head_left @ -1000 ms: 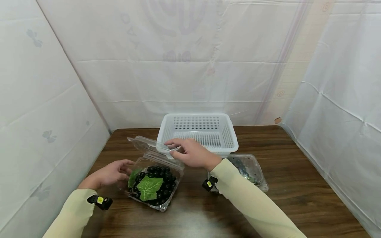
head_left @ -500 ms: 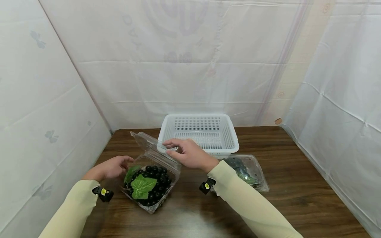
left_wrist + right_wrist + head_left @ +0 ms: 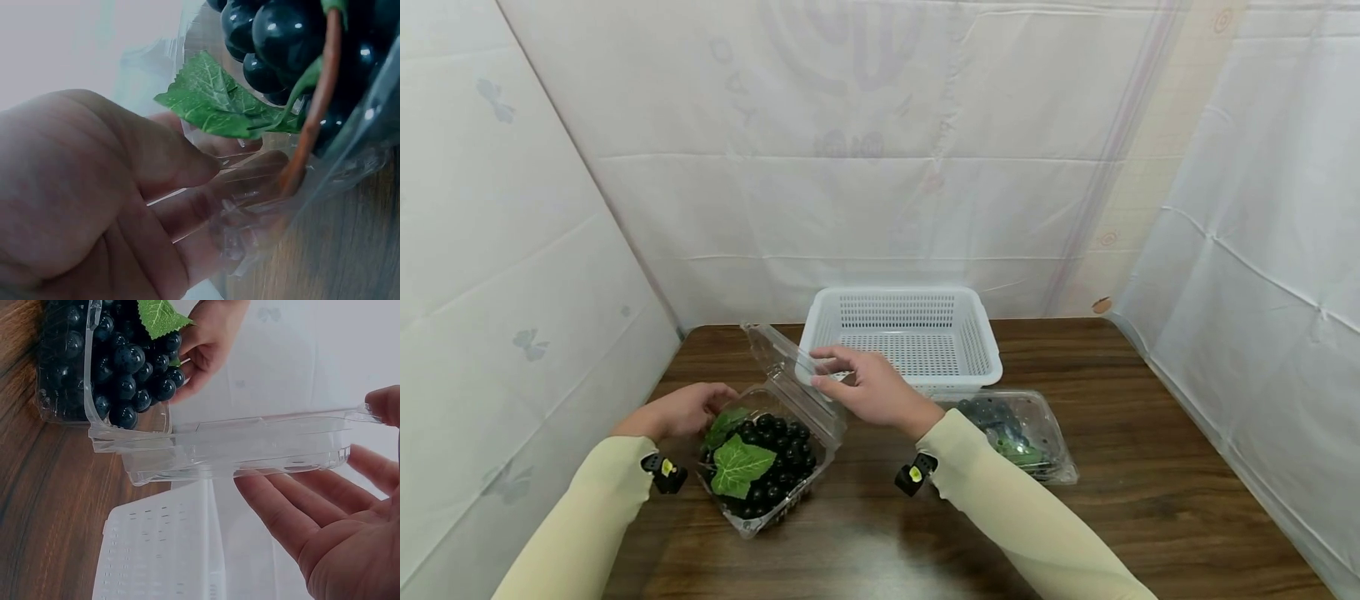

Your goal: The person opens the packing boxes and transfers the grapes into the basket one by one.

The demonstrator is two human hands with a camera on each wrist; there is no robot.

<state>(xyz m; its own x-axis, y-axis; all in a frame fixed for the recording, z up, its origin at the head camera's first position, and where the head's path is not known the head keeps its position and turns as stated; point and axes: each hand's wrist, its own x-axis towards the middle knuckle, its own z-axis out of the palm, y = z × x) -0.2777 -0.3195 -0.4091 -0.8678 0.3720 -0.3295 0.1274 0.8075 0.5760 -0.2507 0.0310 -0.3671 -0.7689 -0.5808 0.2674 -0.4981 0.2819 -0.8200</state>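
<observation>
A hinged clear plastic box of dark grapes with green leaves stands on the table, its lid raised at a slant. My left hand pinches the box's near left side; in the left wrist view the thumb lies over the clear plastic, with fingers seen behind it. By the lid is my right hand. In the right wrist view its extended fingers touch the lid's outer face, and one digit reaches the lid's free edge.
Behind the hands a white slotted basket stands against the sheeted back wall. A second clear box with dark fruit and some green sits to the right, partly hidden by the right sleeve. Everything rests on a brown wooden table.
The grape box has shifted left and turned a little, with the left hand staying on its side. Its lid has risen more upright beside the right hand, which has moved slightly left.
</observation>
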